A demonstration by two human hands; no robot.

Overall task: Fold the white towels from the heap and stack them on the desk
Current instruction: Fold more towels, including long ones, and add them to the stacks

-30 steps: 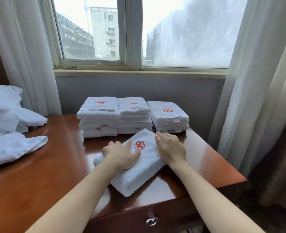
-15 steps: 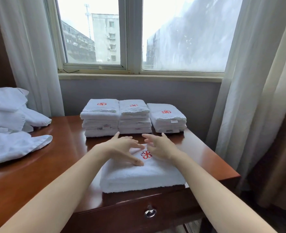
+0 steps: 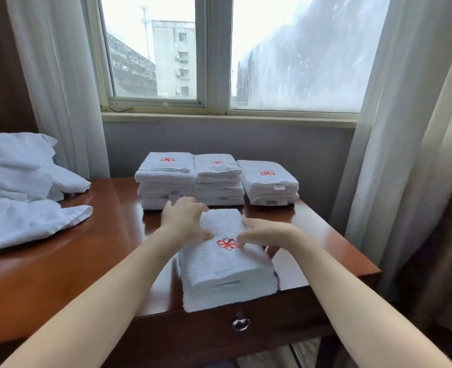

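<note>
The folded towel [image 3: 227, 264] lies differently from a moment ago. A second back it sat slantwise under my palms, and half a second back it lay broadside along the front of the desk [image 3: 86, 261]. Now its short end faces me and its long side runs away toward the window, with the bottom layer just over the desk's front edge.

My hands have changed too, from flat and spread to bent. My left hand [image 3: 185, 221] grips the far left corner, fingers curled over the edge and thumb on top. My right hand [image 3: 267, 233] holds the right edge, forefinger and thumb bent on top just beside the red emblem [image 3: 227, 243]. Its other fingers are hidden past the edge, so I judge that grip rather than see it whole.

I read this as the fold being done and the towel squared up to match the ones behind, ready to lift. The left stack [image 3: 166, 181] and middle stack [image 3: 217, 181] touch and stand about level. The right stack [image 3: 268, 181] stands slightly apart and lower, so it looks the likeliest place.

The heap [image 3: 20, 195] of loose towels on the left is well apart and has plenty left.

The only container is the drawer [image 3: 272, 322] under the desk's front edge. It is closed, ring pull [image 3: 241, 323] hanging, and its contents are hidden.
</note>
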